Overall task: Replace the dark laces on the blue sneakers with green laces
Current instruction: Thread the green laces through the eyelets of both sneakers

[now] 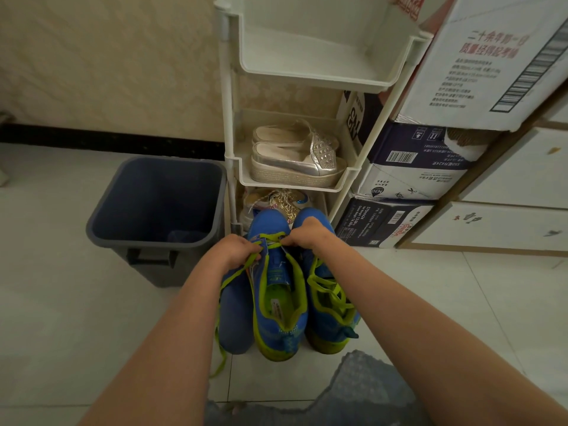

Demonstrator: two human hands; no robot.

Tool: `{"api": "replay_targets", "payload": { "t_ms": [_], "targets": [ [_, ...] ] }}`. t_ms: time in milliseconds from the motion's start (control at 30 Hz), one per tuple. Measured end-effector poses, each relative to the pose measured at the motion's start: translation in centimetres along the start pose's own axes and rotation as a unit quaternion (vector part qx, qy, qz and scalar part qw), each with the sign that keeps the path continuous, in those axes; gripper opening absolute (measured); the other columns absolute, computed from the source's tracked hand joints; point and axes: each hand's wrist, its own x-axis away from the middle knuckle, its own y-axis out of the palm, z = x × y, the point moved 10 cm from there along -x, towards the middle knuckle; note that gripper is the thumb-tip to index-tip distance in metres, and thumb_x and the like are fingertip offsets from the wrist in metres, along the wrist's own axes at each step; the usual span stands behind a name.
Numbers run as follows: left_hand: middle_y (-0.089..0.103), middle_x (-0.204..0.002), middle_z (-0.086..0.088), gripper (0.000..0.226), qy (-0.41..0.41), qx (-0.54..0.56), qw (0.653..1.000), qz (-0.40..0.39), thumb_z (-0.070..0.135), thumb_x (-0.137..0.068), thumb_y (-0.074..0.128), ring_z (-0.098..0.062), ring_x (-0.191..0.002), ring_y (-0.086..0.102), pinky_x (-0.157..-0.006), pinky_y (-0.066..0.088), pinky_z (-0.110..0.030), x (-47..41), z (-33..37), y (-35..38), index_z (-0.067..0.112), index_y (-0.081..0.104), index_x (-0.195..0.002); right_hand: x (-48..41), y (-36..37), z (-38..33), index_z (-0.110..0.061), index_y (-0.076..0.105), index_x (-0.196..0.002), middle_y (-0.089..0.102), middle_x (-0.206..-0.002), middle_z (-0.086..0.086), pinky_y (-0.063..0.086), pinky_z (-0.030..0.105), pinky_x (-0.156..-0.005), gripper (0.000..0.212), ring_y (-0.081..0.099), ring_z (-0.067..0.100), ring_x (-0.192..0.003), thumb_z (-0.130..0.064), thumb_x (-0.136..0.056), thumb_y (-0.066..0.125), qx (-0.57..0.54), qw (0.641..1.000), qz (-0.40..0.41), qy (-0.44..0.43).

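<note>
2 blue sneakers [285,330] stand side by side on the floor [61,302], toes toward a white shoe rack [229,118], with a grey bin [147,265] to the left. The left hand [233,250] and right hand [307,233], fingers curled, each pinch the green lace [236,276] at the left sneaker's [276,272] far eyelets; 1 end trails near.

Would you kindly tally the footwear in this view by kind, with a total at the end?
Blue sneakers: 2
Silver platform slip-ons: 2
Gold glitter lace-up shoe: 1 that shows, partly hidden on the rack's bottom shelf
Total: 5
</note>
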Motion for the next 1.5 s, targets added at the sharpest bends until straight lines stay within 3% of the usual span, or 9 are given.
{"api": "replay_targets", "payload": {
  "t_ms": [133, 300, 467, 633, 767, 933, 1067, 1333, 1500],
  "targets": [
    [0.059, -0.073, -0.004, 0.027, -0.028, 0.036, 0.999, -0.007, 0.012, -0.1, 0.043, -0.011, -0.063, 0.054, -0.037, 0.042, -0.01, 0.3, -0.6, 0.2, 0.009, 0.055, -0.076, 1.0, -0.7, 0.7, -0.016, 0.04, -0.072, 0.054, -0.117, 0.019, 0.031, 0.043, -0.102, 0.039, 0.041, 0.037, -0.122, -0.041, -0.082, 0.069, 0.004, 1.0, 0.021, 0.016],
    [0.053, -0.089, -0.013, 0.013, -0.004, -0.013, 1.0, -0.016, 0.021, -0.095, 0.049, -0.021, -0.084, 0.05, -0.075, 0.044, -0.03, 0.4, -0.3, -0.4, 0.01, 0.052, -0.089, -1.0, 0.2, 0.9, -0.015, 0.05, -0.061, 0.054, -0.076, 0.01, 0.035, 0.044, -0.079, 0.039, 0.043, 0.032, -0.088, -0.043, -0.065, 0.076, -0.017, 1.0, -0.007, -0.021],
    [0.065, -0.056, -0.003, 0.018, -0.005, 0.02, 1.0, 0.009, 0.016, -0.097, 0.05, -0.006, -0.042, 0.06, -0.04, 0.044, -0.013, 0.8, 0.2, -0.6, 0.004, 0.059, -0.088, -0.1, -0.7, 0.6, -0.005, 0.069, -0.08, 0.069, -0.082, 0.007, 0.042, 0.044, -0.098, 0.043, 0.062, 0.028, -0.093, -0.048, -0.075, 0.069, -0.005, 0.999, 0.033, -0.034],
    [0.063, -0.051, -0.001, 0.024, 0.018, 0.022, 0.999, 0.037, 0.016, -0.092, 0.061, -0.003, -0.035, 0.056, -0.05, 0.049, -0.019, 0.6, 0.6, -0.6, 0.0, 0.062, -0.075, 0.3, -1.5, 0.6, -0.017, 0.045, -0.066, 0.065, -0.095, 0.008, 0.024, 0.043, -0.108, 0.04, 0.055, 0.03, -0.109, -0.048, -0.081, 0.067, 0.042, 0.996, 0.082, -0.019],
    [0.061, -0.042, -0.002, 0.025, -0.014, 0.045, 0.999, 0.025, 0.011, -0.099, 0.046, -0.006, -0.034, 0.057, -0.033, 0.043, -0.015, 0.9, -0.3, -0.8, -0.007, 0.06, -0.088, -0.1, -1.1, 0.6, -0.017, 0.066, -0.09, 0.065, -0.113, 0.009, 0.02, 0.046, -0.113, 0.029, 0.048, 0.032, -0.122, -0.044, -0.081, 0.068, 0.044, 0.995, 0.085, -0.029],
    [0.066, -0.051, 0.004, 0.027, -0.017, 0.059, 0.998, 0.009, 0.022, -0.1, 0.043, -0.011, -0.062, 0.064, -0.063, 0.041, -0.023, 0.9, -0.3, -0.9, 0.007, 0.061, -0.086, 0.5, -1.5, 0.0, -0.028, 0.068, -0.078, 0.068, -0.109, -0.002, 0.023, 0.044, -0.111, 0.006, 0.053, 0.024, -0.116, -0.027, -0.085, 0.068, -0.01, 0.993, 0.074, -0.097],
    [0.064, -0.047, 0.003, 0.023, 0.015, 0.043, 0.998, 0.044, 0.021, -0.092, 0.062, -0.005, -0.043, 0.062, -0.044, 0.044, -0.017, 0.7, 0.6, -1.3, -0.002, 0.066, -0.087, 0.6, -2.0, -1.0, -0.034, 0.063, -0.062, 0.069, -0.087, -0.01, 0.036, 0.052, -0.104, 0.025, 0.062, 0.022, -0.102, -0.02, -0.081, 0.071, -0.044, 0.984, 0.058, -0.164],
    [0.073, -0.087, -0.016, 0.022, 0.005, 0.014, 0.997, 0.075, 0.019, -0.078, 0.077, -0.026, -0.08, 0.07, -0.083, 0.056, -0.038, -0.1, 0.1, -2.2, 0.0, 0.072, -0.086, 2.6, -1.8, -3.1, -0.03, 0.065, -0.084, 0.057, -0.078, -0.013, 0.025, 0.036, -0.098, 0.013, 0.051, 0.02, -0.106, -0.017, -0.086, 0.064, 0.118, 0.961, 0.074, -0.238],
    [0.074, -0.081, -0.013, 0.023, -0.001, -0.008, 0.996, 0.088, 0.024, -0.079, 0.076, -0.023, -0.081, 0.072, -0.085, 0.056, -0.038, 0.3, 0.2, -1.9, 0.002, 0.071, -0.077, 4.5, -1.2, -5.0, -0.022, 0.068, -0.099, 0.067, -0.099, -0.004, 0.024, 0.032, -0.092, 0.017, 0.044, 0.018, -0.107, -0.019, -0.094, 0.052, 0.261, 0.892, 0.13, -0.344]
  ]
}}
